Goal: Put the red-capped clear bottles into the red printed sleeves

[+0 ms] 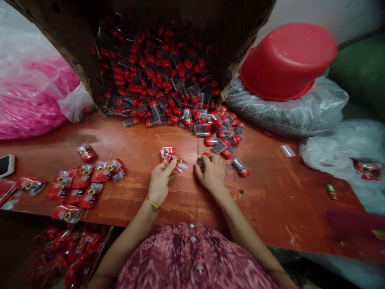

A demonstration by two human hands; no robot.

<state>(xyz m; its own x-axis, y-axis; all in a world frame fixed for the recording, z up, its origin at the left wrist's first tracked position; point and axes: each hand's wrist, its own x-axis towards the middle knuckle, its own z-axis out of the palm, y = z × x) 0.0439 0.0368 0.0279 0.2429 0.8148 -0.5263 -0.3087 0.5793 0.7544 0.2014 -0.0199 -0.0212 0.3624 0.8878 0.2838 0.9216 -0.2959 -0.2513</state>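
Note:
In the middle of the table, my left hand point(161, 180) pinches a small red printed plastic packet point(179, 163) between thumb and fingers. Another printed packet point(167, 152) lies just behind it. To the right, my right hand point(213, 171) curls around a clear capsule-shaped container point(201, 162) with a red cap, dark contents inside; my fingers cover part of it. A similar capsule container point(240, 167) lies on the wood just right of that hand. Beyond my hands, a loose pile of these capsule containers point(221, 136) spills from a tipped cardboard box point(240, 52).
Filled red packets point(81, 182) lie in a heap at left, above a lower box of packets point(69, 253). A phone point(6, 165) rests at the left edge. A pink-filled bag point(33, 96) stands back left; an upturned red tub point(288, 60) sits on a plastic sack point(285, 112) back right.

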